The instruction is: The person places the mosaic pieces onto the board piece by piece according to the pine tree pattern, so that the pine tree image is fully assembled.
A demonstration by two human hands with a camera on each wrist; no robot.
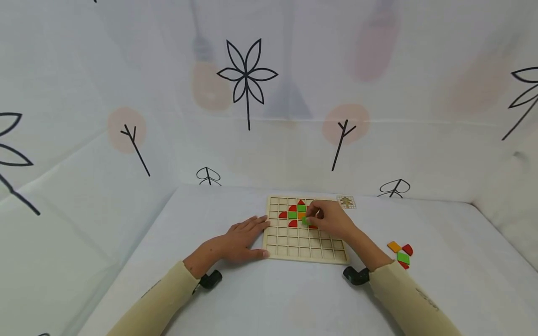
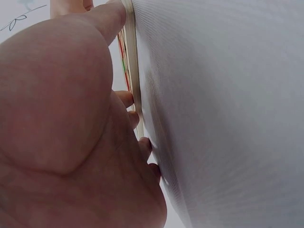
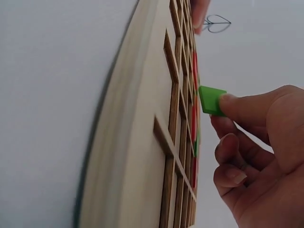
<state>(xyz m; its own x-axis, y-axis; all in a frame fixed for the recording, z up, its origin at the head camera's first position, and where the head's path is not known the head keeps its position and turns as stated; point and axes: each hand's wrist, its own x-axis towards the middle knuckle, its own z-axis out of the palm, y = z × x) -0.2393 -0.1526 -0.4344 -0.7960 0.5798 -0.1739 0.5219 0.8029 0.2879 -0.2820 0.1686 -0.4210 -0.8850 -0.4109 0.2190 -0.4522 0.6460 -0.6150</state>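
A wooden grid board lies on the white table, with red, green and orange tiles set in its upper middle cells. My right hand is over the board and pinches a green square tile between thumb and index finger. In the right wrist view that tile is tilted, close to the board's face. At the board's left side my left hand lies flat with fingers spread; its thumb and fingertips touch the edge. Some of the tiles are hidden behind my right hand.
Right of the board lie several loose tiles, among them an orange one, a green one and a red quarter-round one. A small pattern card with a tree picture sits at the board's far right corner. Patterned white cloth hangs behind.
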